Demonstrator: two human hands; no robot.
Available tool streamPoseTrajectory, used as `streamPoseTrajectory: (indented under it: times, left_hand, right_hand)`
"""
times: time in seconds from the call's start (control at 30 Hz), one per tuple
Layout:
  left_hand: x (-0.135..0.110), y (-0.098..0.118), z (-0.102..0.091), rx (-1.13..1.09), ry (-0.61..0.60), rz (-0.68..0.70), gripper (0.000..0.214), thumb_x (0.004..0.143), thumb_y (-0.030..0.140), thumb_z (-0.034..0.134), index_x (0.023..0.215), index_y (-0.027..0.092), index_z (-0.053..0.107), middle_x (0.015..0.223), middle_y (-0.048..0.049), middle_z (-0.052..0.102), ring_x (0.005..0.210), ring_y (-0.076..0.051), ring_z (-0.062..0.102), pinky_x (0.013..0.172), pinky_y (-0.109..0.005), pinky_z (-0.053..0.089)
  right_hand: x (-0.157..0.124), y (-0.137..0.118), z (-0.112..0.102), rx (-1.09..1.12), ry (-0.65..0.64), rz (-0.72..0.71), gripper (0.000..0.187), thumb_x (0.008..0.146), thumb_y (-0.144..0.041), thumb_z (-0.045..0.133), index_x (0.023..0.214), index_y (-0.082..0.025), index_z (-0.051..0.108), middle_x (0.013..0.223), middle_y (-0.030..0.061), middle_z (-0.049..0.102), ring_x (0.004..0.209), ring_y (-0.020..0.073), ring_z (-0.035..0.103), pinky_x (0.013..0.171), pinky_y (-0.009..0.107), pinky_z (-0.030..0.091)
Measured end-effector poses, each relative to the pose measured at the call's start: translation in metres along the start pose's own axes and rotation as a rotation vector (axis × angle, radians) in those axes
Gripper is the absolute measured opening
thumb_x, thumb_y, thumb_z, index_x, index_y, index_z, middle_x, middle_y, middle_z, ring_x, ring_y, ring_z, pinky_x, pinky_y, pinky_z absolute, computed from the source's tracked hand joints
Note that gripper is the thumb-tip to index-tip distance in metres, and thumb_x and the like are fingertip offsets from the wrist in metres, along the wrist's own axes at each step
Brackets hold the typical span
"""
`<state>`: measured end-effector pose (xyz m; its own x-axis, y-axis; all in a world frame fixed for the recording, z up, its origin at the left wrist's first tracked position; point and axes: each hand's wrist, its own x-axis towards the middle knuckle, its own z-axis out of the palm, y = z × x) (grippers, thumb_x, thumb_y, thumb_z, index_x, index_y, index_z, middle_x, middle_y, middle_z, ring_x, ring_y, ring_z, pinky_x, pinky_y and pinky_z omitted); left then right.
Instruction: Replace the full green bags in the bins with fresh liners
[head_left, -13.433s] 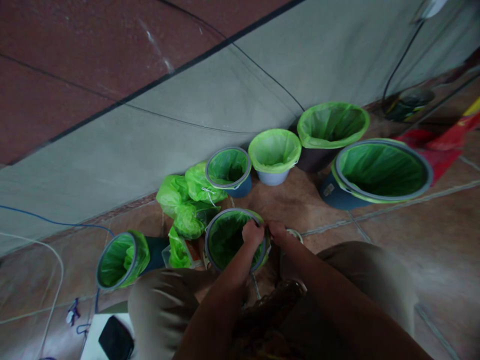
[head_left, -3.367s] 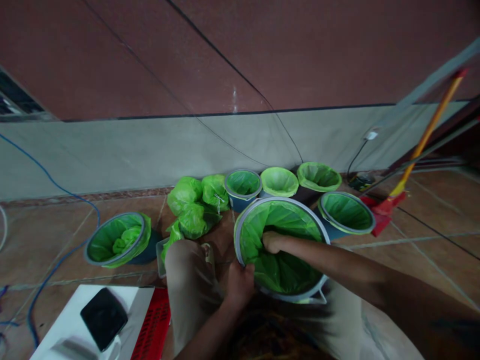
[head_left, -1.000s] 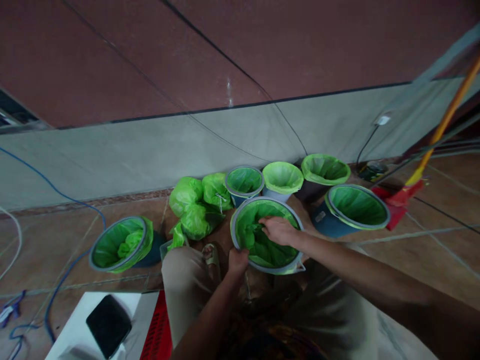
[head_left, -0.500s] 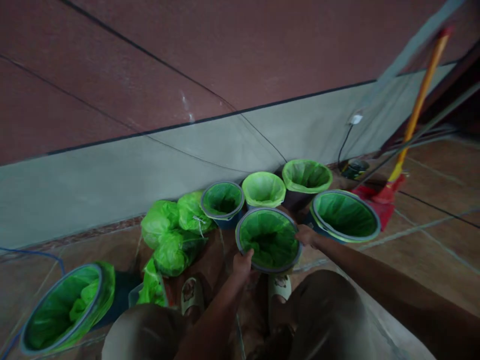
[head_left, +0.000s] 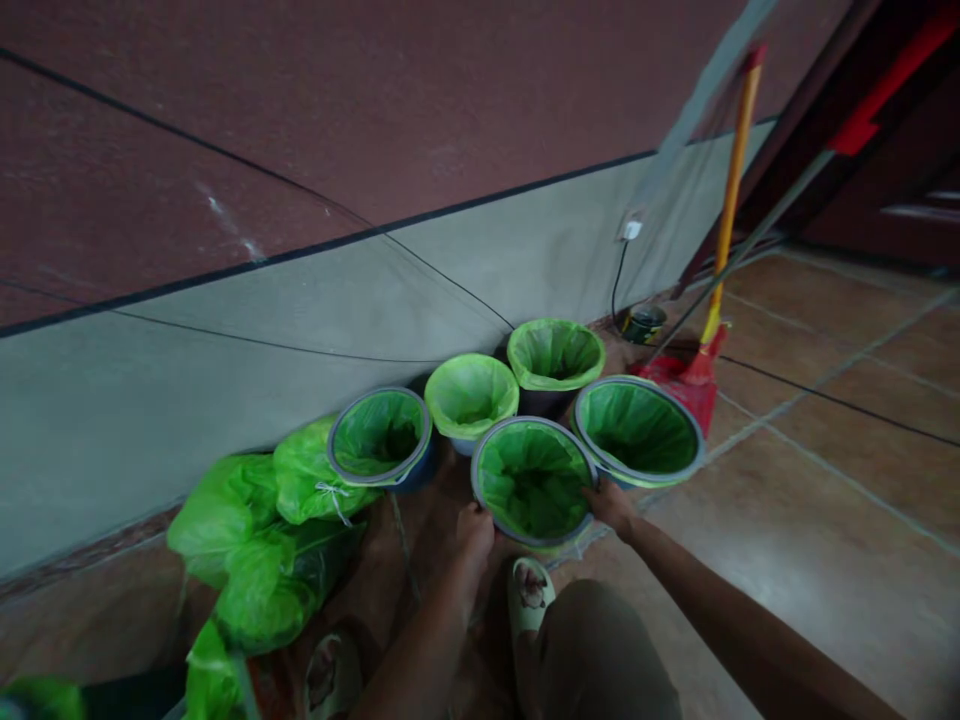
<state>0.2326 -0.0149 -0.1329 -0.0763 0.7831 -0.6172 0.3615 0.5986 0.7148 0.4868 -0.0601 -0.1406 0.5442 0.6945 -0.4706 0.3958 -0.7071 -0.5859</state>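
Note:
Between my two hands is a round trash bin (head_left: 534,420) with a grey rim and a green plastic liner. My left hand (head_left: 475,530) is closed on the near left of the rim. On the right side, my right hand (head_left: 611,503) grips the rim, its fingers curled over the edge. The bin's lower body is hidden from above. Close to it on the right stands another lined bin (head_left: 701,440) with a grey rim. Behind it are a lighter lined bin (head_left: 471,400) and a lined bin (head_left: 555,350) against the wall. To the left is a blue lined bin (head_left: 424,468).
Several filled green bags (head_left: 247,550) lie along the wall at left. A red dustpan (head_left: 697,400) and a broom with a yellow handle (head_left: 731,200) stand at right, near a dark tin (head_left: 643,324). A black cable crosses the tiled floor (head_left: 825,480).
The view has swung right, so the bags and the bin at lower left have slid toward the edge. The held bin is now closer to the right-hand bin and the lighter one.

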Motion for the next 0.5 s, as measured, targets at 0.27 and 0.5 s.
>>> streamPoseTrajectory:
  times: [0.27, 0.5]
  left_hand:
    - [0.005, -0.012, 0.006, 0.045, -0.044, -0.036, 0.014, 0.087, 0.023, 0.055, 0.081, 0.015, 0.064, 0.075, -0.0063, 0.072, 0.051, -0.013, 0.065, 0.049, -0.022, 0.051]
    - [-0.008, -0.006, 0.012, 0.066, -0.109, -0.079, 0.013, 0.089, 0.021, 0.052, 0.087, 0.015, 0.063, 0.074, -0.0066, 0.072, 0.055, -0.016, 0.068, 0.053, -0.025, 0.054]
  right_hand:
    - [-0.023, 0.026, 0.018, 0.469, -0.013, 0.037, 0.026, 0.08, -0.04, 0.054, 0.067, -0.018, 0.055, 0.052, -0.0001, 0.054, 0.047, 0.0114, 0.052, 0.047, 0.023, 0.045]
    - [-0.024, 0.025, 0.011, 0.623, 0.04, 0.07, 0.032, 0.07, -0.047, 0.063, 0.073, -0.015, 0.061, 0.052, -0.0006, 0.054, 0.048, 0.0108, 0.051, 0.048, 0.023, 0.045]
